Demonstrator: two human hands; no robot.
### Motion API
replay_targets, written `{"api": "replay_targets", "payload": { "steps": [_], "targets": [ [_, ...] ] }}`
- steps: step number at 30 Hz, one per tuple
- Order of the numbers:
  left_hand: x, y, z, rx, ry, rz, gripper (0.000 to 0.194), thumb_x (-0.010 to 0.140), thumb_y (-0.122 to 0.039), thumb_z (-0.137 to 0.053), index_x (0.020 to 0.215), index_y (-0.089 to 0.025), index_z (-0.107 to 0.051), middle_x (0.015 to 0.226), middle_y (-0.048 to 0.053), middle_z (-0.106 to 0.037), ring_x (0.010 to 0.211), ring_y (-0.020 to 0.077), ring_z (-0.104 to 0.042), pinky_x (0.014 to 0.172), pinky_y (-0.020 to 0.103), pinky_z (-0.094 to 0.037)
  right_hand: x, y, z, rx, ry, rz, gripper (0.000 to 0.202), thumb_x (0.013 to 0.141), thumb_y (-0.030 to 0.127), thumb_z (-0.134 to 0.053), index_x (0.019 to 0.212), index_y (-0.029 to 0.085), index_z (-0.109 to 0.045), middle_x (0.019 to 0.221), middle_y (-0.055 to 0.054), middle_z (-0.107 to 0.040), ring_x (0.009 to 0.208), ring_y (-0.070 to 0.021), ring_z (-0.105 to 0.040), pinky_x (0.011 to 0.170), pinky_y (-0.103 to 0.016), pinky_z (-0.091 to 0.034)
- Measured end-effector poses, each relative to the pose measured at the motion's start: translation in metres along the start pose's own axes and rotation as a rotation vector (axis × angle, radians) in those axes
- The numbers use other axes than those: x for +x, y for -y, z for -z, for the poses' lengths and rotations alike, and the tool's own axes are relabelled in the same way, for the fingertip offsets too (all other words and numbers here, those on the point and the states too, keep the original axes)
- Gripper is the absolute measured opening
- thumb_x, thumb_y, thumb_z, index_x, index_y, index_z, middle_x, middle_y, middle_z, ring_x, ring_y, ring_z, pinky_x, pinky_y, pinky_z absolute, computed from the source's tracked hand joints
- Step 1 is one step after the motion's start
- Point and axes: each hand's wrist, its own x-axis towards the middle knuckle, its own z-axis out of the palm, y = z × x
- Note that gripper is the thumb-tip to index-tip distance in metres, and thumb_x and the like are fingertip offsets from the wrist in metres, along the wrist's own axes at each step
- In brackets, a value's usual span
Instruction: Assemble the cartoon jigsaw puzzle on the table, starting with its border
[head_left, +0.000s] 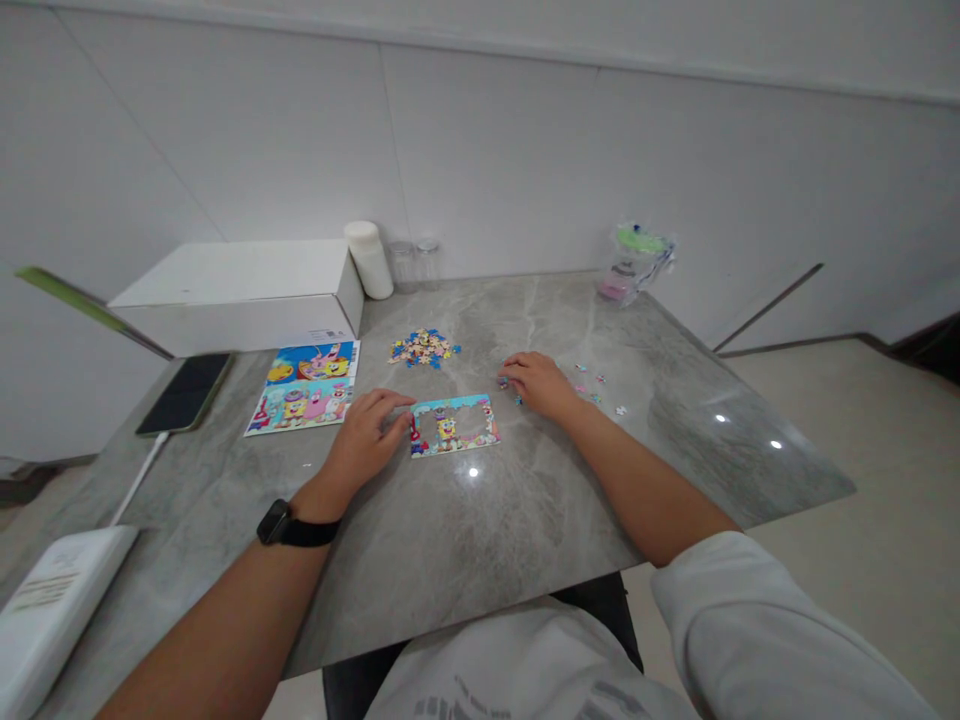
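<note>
A partly assembled cartoon jigsaw puzzle lies flat on the grey marbled table, its printed border around a figure, with grey tabletop showing through the gaps. At its left edge rests my left hand, fingers stretched apart and the tips touching the edge. My right hand is just beyond the puzzle's right side, fingers curled down on a small puzzle piece. Another loose piece sits under that hand. Several more pieces, one a pale piece, are scattered right of it.
A pile of puzzle pieces lies behind the puzzle. Left are a cartoon picture sheet, a phone cabled to a white power bank, and a white box. A white bottle, clear jars and a plastic bag stand along the wall.
</note>
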Motion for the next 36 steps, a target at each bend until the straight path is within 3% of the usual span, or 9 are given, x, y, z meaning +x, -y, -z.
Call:
{"api": "replay_targets", "payload": {
  "steps": [5,9,13,16,23,31,36],
  "targets": [
    [0.0,-0.001,0.0,-0.017,0.009,0.002,0.034,0.107,-0.045,-0.049,0.117,-0.023,-0.073,0.117,0.009,-0.072,0.114,0.0274,-0.066,0.103,0.047,-0.052,0.006,0.004,0.002,-0.047,0.067,0.018,0.031,0.104,0.022,-0.057,0.125,0.028,-0.08,0.137,-0.01,-0.071,0.124,-0.029,-0.061,0.105,-0.043,-0.043],
    [0.0,-0.002,0.0,-0.022,0.011,0.0,0.034,0.108,-0.043,-0.048,0.119,-0.023,-0.073,0.118,0.009,-0.072,0.115,0.0266,-0.066,0.104,0.046,-0.051,0.001,0.005,0.006,-0.062,0.054,-0.041,0.022,0.103,0.034,-0.064,0.115,0.025,-0.081,0.128,-0.012,-0.073,0.12,-0.03,-0.062,0.101,-0.042,-0.043],
    [-0.001,-0.001,-0.001,-0.023,0.002,-0.016,0.034,0.109,-0.042,-0.048,0.119,-0.022,-0.073,0.118,0.009,-0.072,0.115,0.0263,-0.065,0.103,0.045,-0.051,-0.004,0.003,0.01,-0.075,0.028,-0.12,0.027,0.104,0.043,-0.062,0.109,0.023,-0.08,0.121,-0.014,-0.073,0.116,-0.029,-0.062,0.1,-0.04,-0.043],
    [-0.001,0.0,-0.001,-0.022,-0.003,-0.016,0.034,0.109,-0.043,-0.048,0.119,-0.021,-0.073,0.117,0.009,-0.072,0.114,0.0263,-0.065,0.103,0.045,-0.05,-0.009,-0.004,0.011,-0.084,-0.034,-0.161,0.028,0.108,0.035,-0.055,0.117,0.021,-0.078,0.122,-0.013,-0.074,0.116,-0.028,-0.063,0.101,-0.038,-0.043],
    [-0.001,0.0,-0.002,-0.032,0.015,-0.005,0.034,0.108,-0.044,-0.049,0.118,-0.023,-0.073,0.117,0.009,-0.072,0.114,0.0271,-0.064,0.104,0.047,-0.05,-0.017,-0.02,0.008,-0.075,-0.051,-0.166,0.027,0.101,0.02,-0.061,0.122,0.022,-0.077,0.125,-0.011,-0.074,0.117,-0.0273,-0.064,0.1,-0.036,-0.045],
    [-0.002,0.001,-0.003,-0.035,0.01,-0.025,0.034,0.108,-0.044,-0.05,0.118,-0.022,-0.073,0.117,0.009,-0.072,0.114,0.027,-0.065,0.102,0.046,-0.05,-0.015,0.0,0.009,-0.048,-0.036,-0.146,0.024,0.101,0.04,-0.066,0.11,0.022,-0.08,0.118,-0.011,-0.075,0.112,-0.0271,-0.065,0.098,-0.036,-0.044],
    [-0.001,0.001,-0.004,-0.037,0.015,-0.035,0.033,0.109,-0.043,-0.05,0.118,-0.022,-0.073,0.117,0.009,-0.072,0.114,0.0264,-0.065,0.103,0.046,-0.05,-0.01,0.007,0.0,-0.009,-0.003,-0.117,0.024,0.099,0.02,-0.062,0.114,0.025,-0.081,0.121,-0.009,-0.075,0.114,-0.0259,-0.065,0.1,-0.037,-0.044]
  ]
}}
